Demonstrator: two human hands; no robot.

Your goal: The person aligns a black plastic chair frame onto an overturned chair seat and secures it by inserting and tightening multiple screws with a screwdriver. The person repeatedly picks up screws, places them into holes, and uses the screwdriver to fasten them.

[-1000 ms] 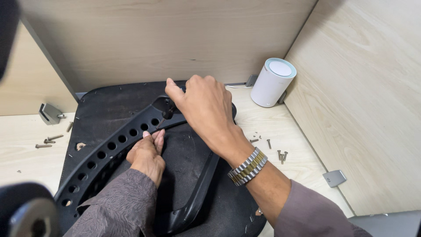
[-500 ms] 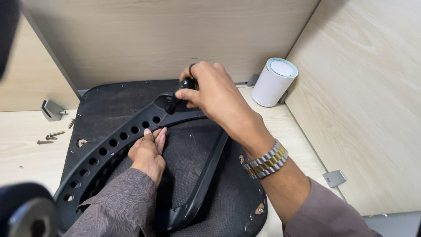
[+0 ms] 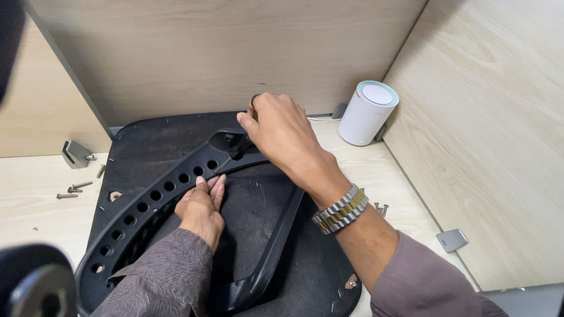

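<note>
Since the earlier frames the right hand [image 3: 282, 132] has lifted off the top of the black perforated plastic frame [image 3: 158, 196] and risen toward the far wall. Its fingers are now clamped around a dark-handled screwdriver [image 3: 238, 148], whose shaft slants down to the frame's inner edge. The left hand [image 3: 200, 205] has kept its place: fingers together and flat, pressing on the black fabric seat pad [image 3: 153, 141] just beside the frame's inner edge, fingertips near the screwdriver tip.

The frame lies on the seat pad, centre of the light wooden surface [image 3: 35, 205], curving from near left to far centre.

Containers: a white cylinder [image 3: 368, 113] stands upright at far right, in the corner; its top looks closed, contents cannot be told.

Loose screws [image 3: 73, 188] lie left of the pad, beside a metal bracket [image 3: 76, 154]. A metal-link wristwatch [image 3: 341, 209] sits on the right wrist.
</note>
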